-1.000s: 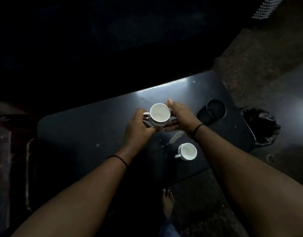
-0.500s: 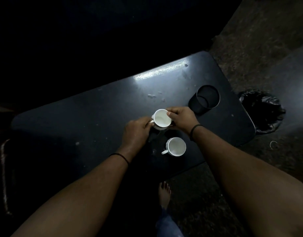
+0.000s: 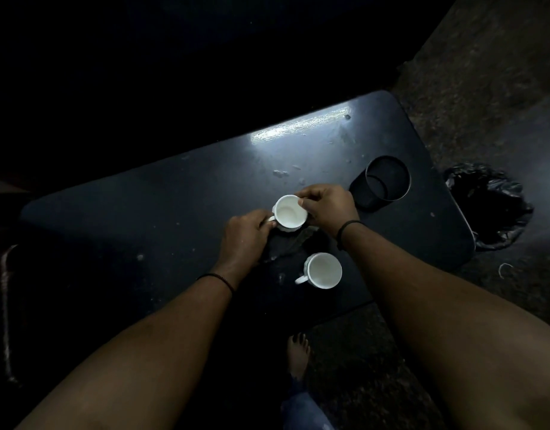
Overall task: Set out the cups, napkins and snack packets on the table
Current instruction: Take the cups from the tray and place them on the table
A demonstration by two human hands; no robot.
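A white cup [image 3: 289,211] sits low over the dark table [image 3: 174,218], held from both sides. My left hand [image 3: 244,238] pinches its handle on the left. My right hand [image 3: 328,206] grips its rim and right wall. A second white cup [image 3: 323,270] stands upright nearer the front edge, handle pointing left, untouched. Something dark and crumpled [image 3: 286,246] lies on the table just under the held cup; I cannot tell what it is. The scene is very dim.
A black cylindrical holder [image 3: 387,181] stands on the table to the right of my right hand. A black bag-lined bin [image 3: 491,206] sits on the floor past the table's right end. My bare foot [image 3: 298,355] is below the front edge. A dark tray edge [image 3: 6,305] shows far left.
Both hands have carried the cup down from mid-air to just above the tabletop, beyond the standing cup. The camera has tilted, shifting the table in view.
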